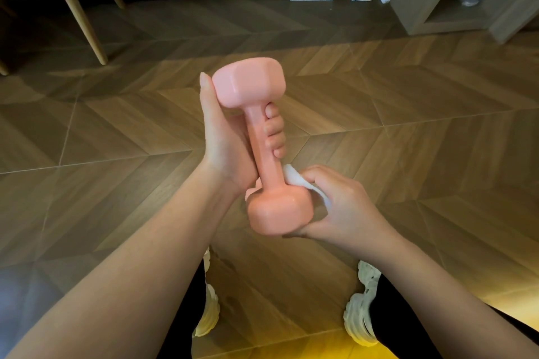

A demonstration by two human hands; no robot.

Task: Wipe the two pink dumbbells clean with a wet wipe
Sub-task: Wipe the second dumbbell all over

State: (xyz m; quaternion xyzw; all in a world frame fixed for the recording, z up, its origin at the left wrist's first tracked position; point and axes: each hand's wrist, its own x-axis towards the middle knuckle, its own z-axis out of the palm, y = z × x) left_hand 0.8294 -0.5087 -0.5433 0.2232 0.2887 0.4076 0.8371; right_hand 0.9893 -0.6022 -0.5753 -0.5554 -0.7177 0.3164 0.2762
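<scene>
Logged pink dumbbell [259,137] held in mid-air, well clear of the wood floor [408,125], roughly above the gap btwn white sneakers [360,309]; near upright, tilted a little, upper head [248,81] away from camera, lower head [277,213] toward it. Gripped at the handle by L hand [224,140]: fingers [274,131] curled fully round the shaft, thumb laid straight along the side of upper head. Pinched in R hand [344,210]: white wet wipe [294,178], bunched, pressed w/ curled fingers against the handle/lower-head junction; thumb tucked under that head. Judged as wiping step on dumbbell no. 1 of 2; second one not surely in view (small pink patch behind lower head, can't tell what). Handling est.: rigid, smooth glossy coating, prob. slick once wet; fair weight for size, end-heavy. Best held at mid-handle w/ full wrap, as here; heads too broad & smooth for a one-hand pinch. Risk: slip from damp grip, drop onto floor or feet. Wipe itself soft, limp, light; needs refolding to keep a clean face.
</scene>
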